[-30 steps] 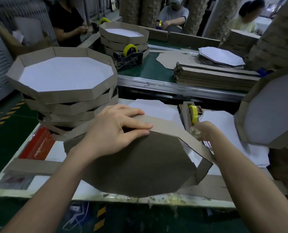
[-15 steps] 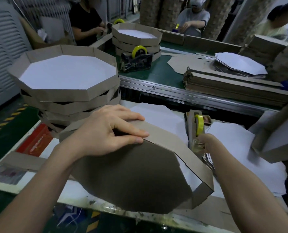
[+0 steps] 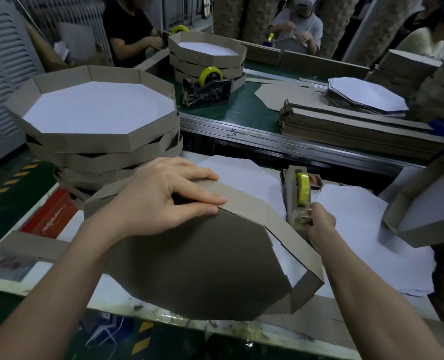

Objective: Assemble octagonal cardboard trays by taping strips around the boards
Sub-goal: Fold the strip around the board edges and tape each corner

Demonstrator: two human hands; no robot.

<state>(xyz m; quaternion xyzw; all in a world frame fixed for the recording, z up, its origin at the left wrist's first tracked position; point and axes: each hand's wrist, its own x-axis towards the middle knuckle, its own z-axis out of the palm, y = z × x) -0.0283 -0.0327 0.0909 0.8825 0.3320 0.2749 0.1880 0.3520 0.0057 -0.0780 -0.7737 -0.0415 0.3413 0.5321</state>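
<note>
Holding octagonal board (image 3: 202, 268) tilted at the work table (image 3: 44, 267)'s near edge, brown face up, overhanging it. Left hand (image 3: 161, 198) clamps cardboard strip (image 3: 252, 203) to the board's far edge: fingers over strip, thumb on board. Right hand (image 3: 319, 223) curled on tape dispenser (image 3: 292, 193)'s near end, towards the far edge; can't tell if tape is pinched. Finished tray stack (image 3: 98, 131) at far-left corner.
</note>
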